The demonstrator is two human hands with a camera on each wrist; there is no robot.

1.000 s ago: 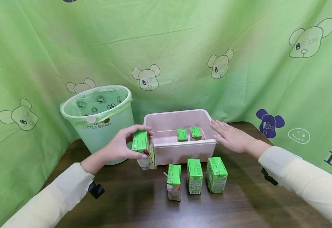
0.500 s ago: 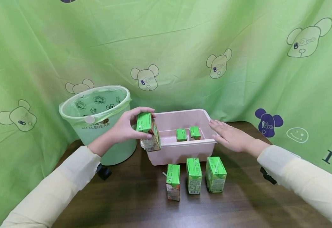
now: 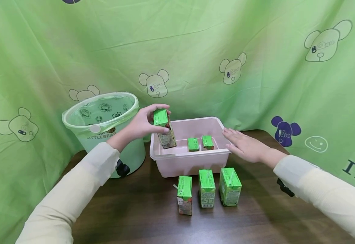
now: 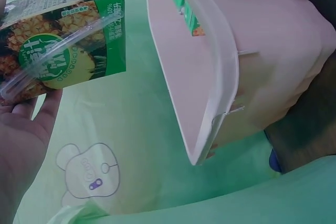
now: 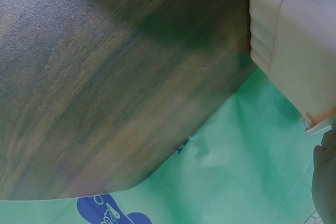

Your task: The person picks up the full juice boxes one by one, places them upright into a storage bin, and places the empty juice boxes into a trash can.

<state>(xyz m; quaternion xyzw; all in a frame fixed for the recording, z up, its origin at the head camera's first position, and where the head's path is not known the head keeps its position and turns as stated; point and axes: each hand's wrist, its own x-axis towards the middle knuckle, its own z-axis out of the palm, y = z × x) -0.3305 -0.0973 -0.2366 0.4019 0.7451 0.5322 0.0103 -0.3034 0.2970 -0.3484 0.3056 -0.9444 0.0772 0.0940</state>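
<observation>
My left hand grips a green juice carton between thumb and fingers, over the left end of the pink bin. In the left wrist view the held juice carton shows pineapple pictures and a wrapped straw along its side. Two more green cartons stand inside the bin, toward its right. The right hand has its fingers straight, with fingertips at the bin's right rim. Three cartons stand in a row on the table in front of the bin.
A light green trash bucket with a liner stands left of the pink bin, close to the left forearm. The dark wooden table ends at a green printed curtain behind and on both sides.
My left hand has lifted the juice carton up and to the right, from in front of the pink bin's left corner to over its left end. The right hand stays at the rim.
</observation>
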